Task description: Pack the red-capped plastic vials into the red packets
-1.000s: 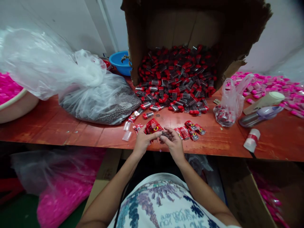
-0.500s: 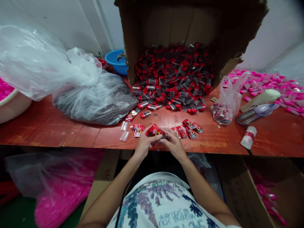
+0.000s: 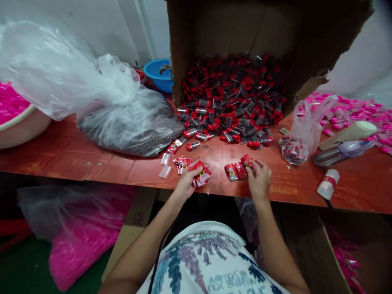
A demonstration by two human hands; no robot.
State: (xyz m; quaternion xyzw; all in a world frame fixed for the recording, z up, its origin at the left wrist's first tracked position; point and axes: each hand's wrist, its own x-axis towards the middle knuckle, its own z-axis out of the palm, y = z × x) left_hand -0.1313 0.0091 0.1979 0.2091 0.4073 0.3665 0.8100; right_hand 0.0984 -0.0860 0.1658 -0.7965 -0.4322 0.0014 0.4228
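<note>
In my left hand (image 3: 185, 183) are several red printed wrappers (image 3: 200, 173), fanned a little and pinched under the thumb. My right hand (image 3: 259, 183) is lowered over the right-hand group of small filled packets, fingers curled in; what they grip is hidden. A red packet (image 3: 246, 160) shows at its fingertips. Just left of it, more red packets (image 3: 232, 173) lie side by side. Beyond my left hand are another red wrapper (image 3: 182, 163) and two small clear plastic pieces (image 3: 165, 171).
A torn cardboard box (image 3: 309, 87) lies on its side, red-capped clear tubes (image 3: 228, 106) spilling from it. Left stands a tied plastic bag (image 3: 131, 130) of dark beads; right, a small plastic bag (image 3: 295, 143), a bottle (image 3: 339, 153) and a white roll (image 3: 328, 183). Pink pieces (image 3: 355, 114) lie behind.
My hands were together at the wrappers, with dark pieces in my right fingers. Now my right hand has moved right to the packets, while my left keeps the wrappers. The view has shifted slightly.
</note>
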